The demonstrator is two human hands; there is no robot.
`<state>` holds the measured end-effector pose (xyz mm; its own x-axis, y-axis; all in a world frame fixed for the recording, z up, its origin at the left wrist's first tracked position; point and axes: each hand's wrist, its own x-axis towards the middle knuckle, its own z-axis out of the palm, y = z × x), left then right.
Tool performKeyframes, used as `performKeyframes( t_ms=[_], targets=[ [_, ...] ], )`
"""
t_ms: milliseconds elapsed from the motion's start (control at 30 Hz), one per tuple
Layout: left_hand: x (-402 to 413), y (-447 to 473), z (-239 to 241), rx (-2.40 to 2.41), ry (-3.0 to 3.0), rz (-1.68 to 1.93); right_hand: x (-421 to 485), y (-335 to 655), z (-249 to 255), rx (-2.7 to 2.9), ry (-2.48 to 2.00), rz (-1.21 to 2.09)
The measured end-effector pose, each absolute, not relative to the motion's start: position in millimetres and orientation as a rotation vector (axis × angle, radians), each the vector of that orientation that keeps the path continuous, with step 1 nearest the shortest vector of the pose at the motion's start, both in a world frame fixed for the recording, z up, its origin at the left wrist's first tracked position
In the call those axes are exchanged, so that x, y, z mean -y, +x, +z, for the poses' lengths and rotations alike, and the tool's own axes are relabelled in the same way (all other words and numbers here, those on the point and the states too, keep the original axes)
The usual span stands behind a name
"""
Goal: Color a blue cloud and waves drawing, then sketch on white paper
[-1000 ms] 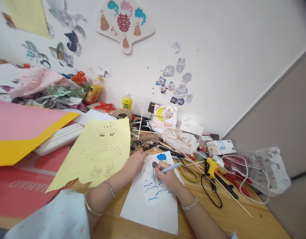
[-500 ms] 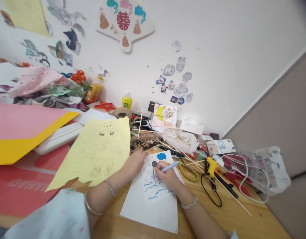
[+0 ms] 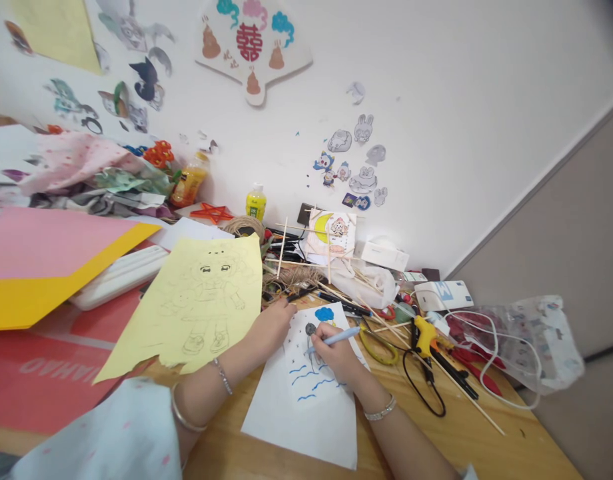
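A white sheet of paper (image 3: 301,437) lies tilted on the wooden table, carrying blue wavy lines, a blue cloud and a dark round-headed figure. My right hand (image 3: 336,353) is closed round a light blue pen (image 3: 344,335), its tip down at the figure. My left hand (image 3: 274,325) rests at the sheet's upper left edge, fingers stretched forward and partly hidden. Just past these fingertips lies a black marker (image 3: 300,294); I cannot make out whether they touch it. Left of that hand is a yellow sheet (image 3: 171,327) with a pencil-drawn character.
Thin wooden sticks (image 3: 469,393), yellow-handled scissors (image 3: 379,348), a yellow glue gun (image 3: 425,335) and a white cable (image 3: 494,333) lie to the right. Behind are twine (image 3: 244,227), a yellow-green bottle (image 3: 256,202) and a moon picture (image 3: 331,233). Pink card (image 3: 46,243) is at left.
The whole view has shifted very slightly. Both hands, the pen and the sheet keep nearly the same positions.
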<state>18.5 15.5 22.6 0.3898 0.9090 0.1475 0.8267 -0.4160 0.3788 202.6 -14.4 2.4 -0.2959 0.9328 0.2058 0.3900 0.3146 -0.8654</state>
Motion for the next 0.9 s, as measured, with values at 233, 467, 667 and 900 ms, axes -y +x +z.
performKeyframes(
  t_ms=[233,467,667,900],
  targets=[
    [-16.9,18.1,19.6,-1.521,2.405,0.512,14.8,202.3,0.8,1.802,-1.188,1.006],
    [-17.3,18.1,18.2,-1.509,2.364,0.534,15.0,203.0,0.2,1.804,-1.188,1.023],
    [-19.0,15.6,22.4,-1.406,2.274,0.638,15.2,205.7,1.8,1.728,-1.202,1.017],
    [-26.6,-2.7,47.6,-1.295,2.175,0.71,-4.7,235.3,22.6,1.269,-1.128,0.802]
  ],
)
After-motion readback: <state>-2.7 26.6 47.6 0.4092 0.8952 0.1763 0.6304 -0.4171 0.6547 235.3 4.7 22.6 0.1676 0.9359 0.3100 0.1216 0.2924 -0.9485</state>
